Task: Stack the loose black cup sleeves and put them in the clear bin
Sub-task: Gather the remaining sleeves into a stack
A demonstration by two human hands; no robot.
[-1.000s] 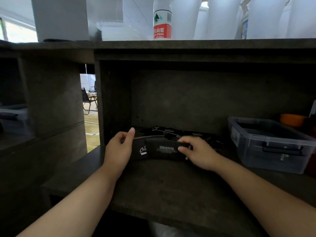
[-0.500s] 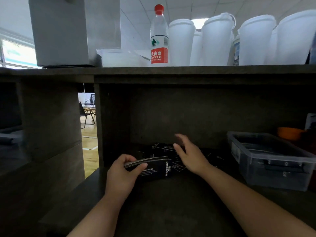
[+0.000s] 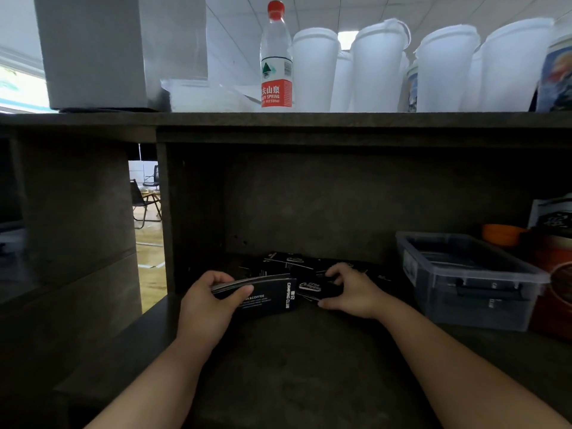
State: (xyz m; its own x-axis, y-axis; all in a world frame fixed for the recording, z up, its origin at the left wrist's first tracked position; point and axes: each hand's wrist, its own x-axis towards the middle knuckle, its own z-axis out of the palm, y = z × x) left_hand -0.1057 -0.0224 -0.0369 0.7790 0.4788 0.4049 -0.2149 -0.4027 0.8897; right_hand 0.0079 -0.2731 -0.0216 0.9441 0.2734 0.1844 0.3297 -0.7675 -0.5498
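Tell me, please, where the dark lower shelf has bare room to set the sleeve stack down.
Bare shelf lies in front, between both forearms. Behind the left hand and right hand, loose black cardboard sleeves crowd it; the clear plastic bin fills the right.

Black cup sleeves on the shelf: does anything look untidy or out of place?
Yes. Behind the hands, loose sleeves lie scattered at mixed angles, not stacked. The left hand holds a stack of sleeves; the right hand grips another sleeve. The clear bin stands apart on the right.

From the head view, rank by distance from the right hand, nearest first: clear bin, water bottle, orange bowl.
From the right hand:
1. Clear bin, just to its right on the same shelf.
2. Orange bowl, behind the bin, far right.
3. Water bottle, on the top shelf above.
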